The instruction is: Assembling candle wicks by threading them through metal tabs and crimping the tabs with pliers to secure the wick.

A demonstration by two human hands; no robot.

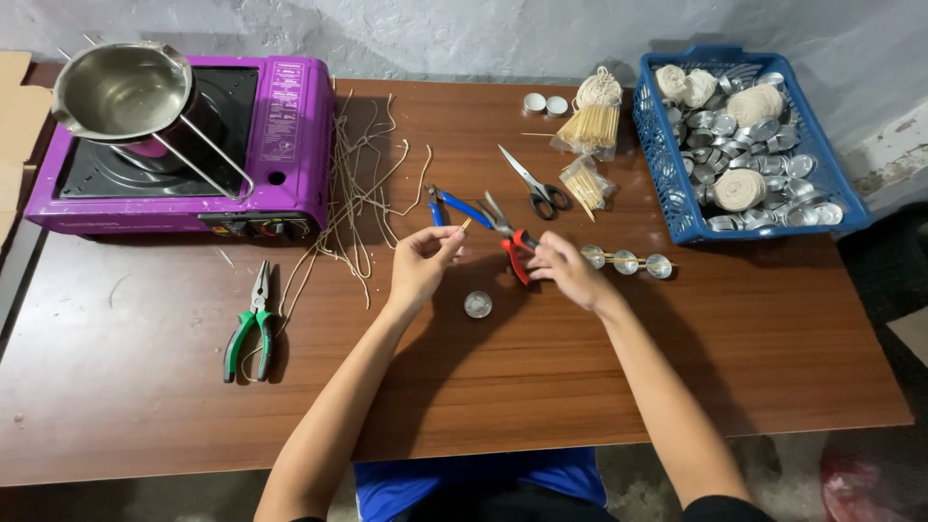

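My left hand (421, 263) pinches a short pale stick (464, 225) between thumb and fingertips; its free end pokes up and to the right, toward the tool in my other hand. My right hand (565, 271) is wrapped around the red handles of a pair of pliers (510, 242), fingers pressed together on them. The pliers' long axis runs from my palm up and to the left, the grey nose aimed at the stick's tip; I cannot tell whether the nose touches it. Both are held just above the middle of the table (145, 387).

Just below my hands sits a small round metal cup (478, 304). Right of my right hand lie three more cups in a row (626, 262) with a thin stick laid across them. To the left lie green-handled pliers (250, 324), pointing away from me.

Farther out are blue-handled pliers (454, 206), black-handled scissors (535, 184), loose pale strands (362, 184) and bundled sticks (592, 121). On the far left stands a purple stove (290, 135) carrying a steel pot (121, 92); on the far right, a blue basket (662, 169) of metal cups and string balls.

The tabletop is brown wood grain, scuffed, set against a rough grey wall (483, 34).
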